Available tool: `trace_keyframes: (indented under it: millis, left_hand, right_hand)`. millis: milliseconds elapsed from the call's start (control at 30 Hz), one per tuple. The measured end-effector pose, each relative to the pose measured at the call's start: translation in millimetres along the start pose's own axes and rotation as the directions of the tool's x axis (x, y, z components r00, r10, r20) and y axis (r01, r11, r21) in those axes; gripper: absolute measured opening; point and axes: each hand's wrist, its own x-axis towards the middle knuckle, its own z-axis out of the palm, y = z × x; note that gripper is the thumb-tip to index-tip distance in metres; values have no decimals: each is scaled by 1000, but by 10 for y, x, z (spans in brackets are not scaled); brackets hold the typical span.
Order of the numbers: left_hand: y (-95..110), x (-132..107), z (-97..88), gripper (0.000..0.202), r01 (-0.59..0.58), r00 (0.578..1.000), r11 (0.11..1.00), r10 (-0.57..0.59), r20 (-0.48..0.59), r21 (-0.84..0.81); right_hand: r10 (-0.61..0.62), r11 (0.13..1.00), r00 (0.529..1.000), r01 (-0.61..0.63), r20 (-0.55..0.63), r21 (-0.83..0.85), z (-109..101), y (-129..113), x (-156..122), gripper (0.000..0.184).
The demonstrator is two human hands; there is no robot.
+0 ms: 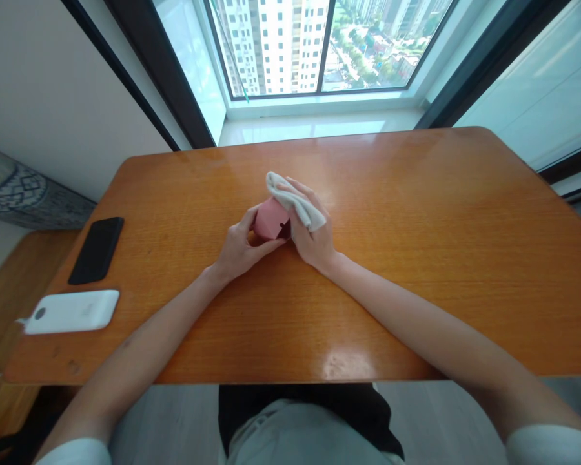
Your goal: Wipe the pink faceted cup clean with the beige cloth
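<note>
A small pink object (270,219) sits between both hands near the middle of the orange wooden table (416,245). My left hand (239,248) grips it from the left, thumb and fingers wrapped round its sides. My right hand (312,236) holds a white cloth (295,201) draped over its fingers and presses it against the top right of the pink object. A dark opening shows on the object's right side; what the object is stays unclear.
A black phone (97,249) lies face down near the table's left edge, with a white power bank (72,311) and its cable just in front of it. A large window (319,45) stands beyond the far edge. A lower wooden surface (10,284) sits to the left.
</note>
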Motion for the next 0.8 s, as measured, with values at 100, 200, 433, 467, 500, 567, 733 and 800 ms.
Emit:
trace_keyframes:
  millis: [100, 200, 433, 467, 500, 567, 733, 800]
  left_hand:
    - [10, 4, -5, 72, 12, 1000, 1000, -12, 8, -7]
    - [-45, -11, -11, 64, 10, 1000, 1000, -9, 17, -22]
    - [8, 4, -5, 73, 16, 1000, 1000, -16, 2, 0]
    - [16, 6, -5, 74, 18, 1000, 1000, -18, -1, -1]
    - [13, 6, -6, 74, 18, 1000, 1000, -18, -2, -4]
    - [-20, -5, -8, 69, 10, 1000, 1000, -10, 1, -12]
    - [-86, -28, -9, 53, 1, 1000, 1000, -1, 10, 4]
    - [-49, -16, -8, 59, 5, 1000, 1000, -5, 1, 13]
  right_hand:
    - [-7, 1000, 1000, 7, -12, 20, -10, -10, -6, 52]
    - [-219, 972, 968, 228, 126, -62, -37, -73, -45, 53]
    - [61, 996, 998, -61, 3, 57, 10, -12, 34, 51]
    - [89, 993, 996, -88, -10, 82, 13, -6, 41, 52]
    - [80, 994, 997, -79, -3, 78, 10, -11, 38, 52]
    - [-42, 999, 997, 42, 71, 3, -8, -43, 10, 52]
    - [-236, 961, 946, 261, 224, -91, -29, -87, -47, 51]
    - [-139, 987, 980, 149, 141, -61, -15, -46, -24, 49]
